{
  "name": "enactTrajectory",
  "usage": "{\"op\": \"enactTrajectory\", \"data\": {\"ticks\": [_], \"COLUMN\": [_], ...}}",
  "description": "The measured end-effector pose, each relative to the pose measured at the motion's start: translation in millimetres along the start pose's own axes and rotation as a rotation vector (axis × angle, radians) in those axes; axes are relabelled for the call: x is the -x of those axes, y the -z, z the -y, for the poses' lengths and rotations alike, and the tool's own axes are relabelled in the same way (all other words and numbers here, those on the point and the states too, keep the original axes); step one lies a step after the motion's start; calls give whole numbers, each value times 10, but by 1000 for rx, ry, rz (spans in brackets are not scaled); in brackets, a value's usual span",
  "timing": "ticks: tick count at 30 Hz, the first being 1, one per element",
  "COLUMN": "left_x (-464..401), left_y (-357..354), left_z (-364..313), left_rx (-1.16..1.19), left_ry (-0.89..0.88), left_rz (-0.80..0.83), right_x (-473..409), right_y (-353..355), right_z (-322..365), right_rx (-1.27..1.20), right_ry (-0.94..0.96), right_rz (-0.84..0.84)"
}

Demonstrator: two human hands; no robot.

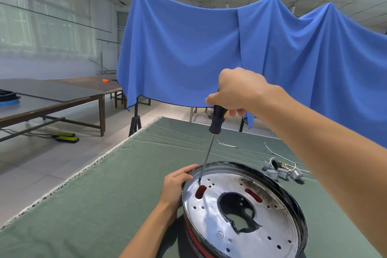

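Screwdriving is the step judged to be in hand: a screwdriver [216, 120] is gripped in the right hand [240, 90], all fingers being wrapped tightly round the top of its black handle, and its thin shaft is run down and slightly leftward from that fist to the metal plate [209, 216] below. The tip is set just above a red slot [200, 191] near the plate's left edge, close beside the thumb of the left hand [176, 182]; whether a screw head is engaged there cannot be told. The round housing [301, 213] in which the plate is seated is held at its rim by the left hand, the thumb being laid along the edge and the fingers curled down the outer wall, so that the work is steadied. Three loose screws [172, 161] are seen on the green cloth [104, 195] just beyond the left hand, which suggests that removal of fasteners is partly done. For the next move, the tip would have to be seated squarely, downward pressure applied through the right fist, and the housing braced against turning. Small grey switch parts with white wires [282, 172] are left beneath the right forearm, well clear of the tool.
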State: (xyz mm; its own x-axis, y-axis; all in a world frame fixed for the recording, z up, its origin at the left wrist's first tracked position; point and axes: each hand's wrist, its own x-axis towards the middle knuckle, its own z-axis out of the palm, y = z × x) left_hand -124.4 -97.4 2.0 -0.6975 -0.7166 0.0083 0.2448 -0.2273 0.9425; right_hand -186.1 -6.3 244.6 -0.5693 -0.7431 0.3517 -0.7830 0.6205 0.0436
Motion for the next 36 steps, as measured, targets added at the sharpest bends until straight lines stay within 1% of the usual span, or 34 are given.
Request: {"op": "enactTrajectory", "data": {"ticks": [1,4,5,7,9,10,11,14,15,17,20,21,22,24,25,26,30,31,34,35,36], "left_x": [-1,-12,-16,-22,-23,-21,-19,-31,-38,-39,-38,-39,-39,-42,-44,-44,-39,-32,-24,-23,-26], "left_y": [0,-1,-1,11,13,11,8,12,11,15,6,2,0,4,7,10,4,-1,0,3,4], "left_z": [1,6,6,11,24,24,22,21,20,22,23,23,24,29,29,28,32,26,22,22,21], "left_rx": [3,8,7,6,1,-1,-2,-3,-6,-10,1,13,24,31,30,27,18,13,15,15,14], "left_ry": [1,3,4,5,4,5,7,3,1,1,-1,2,5,6,6,5,2,1,0,-2,-3], "left_rz": [1,-3,-3,5,10,10,12,8,5,5,-6,-9,-6,-2,-1,1,-8,-3,1,-2,-2], "right_x": [4,7,3,-8,-14,-15,-21,-65,-80,-90,-62,-56,-56,-61,-63,-63,-42,-33,-26,-25,-23], "right_y": [-3,38,43,24,-16,-23,-11,97,121,126,41,25,28,72,89,94,36,35,53,43,21], "right_z": [12,55,63,81,97,104,112,140,142,140,139,142,145,162,166,164,137,137,164,170,175], "right_rx": [1,-135,-164,-159,-37,2,-11,-173,-180,-121,20,26,-15,-129,-153,-150,-40,-32,-144,-172,-179], "right_ry": [-8,-30,-28,-22,0,5,1,-30,-28,-24,-14,-7,-8,-18,-13,-5,-9,-13,-17,-7,2], "right_rz": [12,158,168,101,-32,-52,-11,279,317,267,53,30,73,229,268,262,78,77,202,195,151]}}
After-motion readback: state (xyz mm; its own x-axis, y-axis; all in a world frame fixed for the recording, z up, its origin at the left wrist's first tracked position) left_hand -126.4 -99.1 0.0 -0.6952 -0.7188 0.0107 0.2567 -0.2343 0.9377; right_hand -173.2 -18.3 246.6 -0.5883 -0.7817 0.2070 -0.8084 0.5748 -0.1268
